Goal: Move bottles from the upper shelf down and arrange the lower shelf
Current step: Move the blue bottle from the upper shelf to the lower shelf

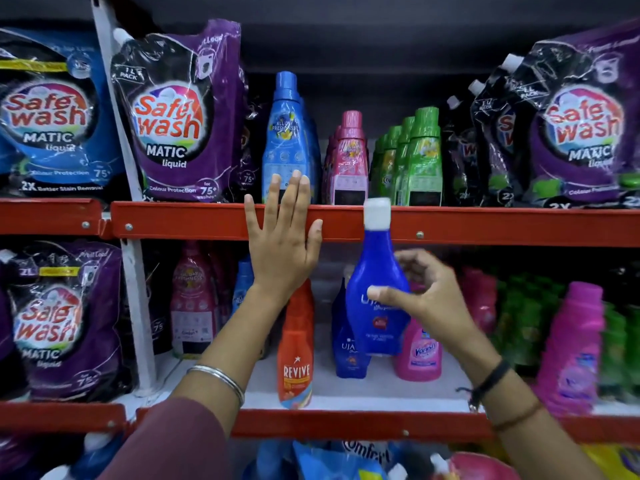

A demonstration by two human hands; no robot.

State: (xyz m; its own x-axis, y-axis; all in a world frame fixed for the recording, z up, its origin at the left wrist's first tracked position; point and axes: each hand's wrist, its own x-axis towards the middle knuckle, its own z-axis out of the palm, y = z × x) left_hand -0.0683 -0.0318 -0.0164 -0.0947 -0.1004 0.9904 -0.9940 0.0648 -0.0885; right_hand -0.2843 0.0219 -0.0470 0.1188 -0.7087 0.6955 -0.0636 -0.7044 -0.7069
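Note:
My right hand [420, 299] grips a dark blue bottle [375, 271] with a white cap, held upright in front of the red edge of the upper shelf [485, 226]. My left hand [282, 233] is flat and open, fingers spread, against that same red edge, below a tall light-blue bottle [285, 133]. Pink bottles [348, 161] and green bottles [415, 157] stand in rows on the upper shelf. On the lower shelf [346, 393] stand an orange Revive bottle [296, 355], a small dark blue bottle [346, 348] and a pink Vanish bottle [420, 351].
Purple and blue Safewash pouches [180, 116] fill both shelf ends. More pink bottles [575, 344] and green bottles [519, 320] stand at the lower right. A white upright post [138, 306] divides the bays. Further packs lie below the lower shelf.

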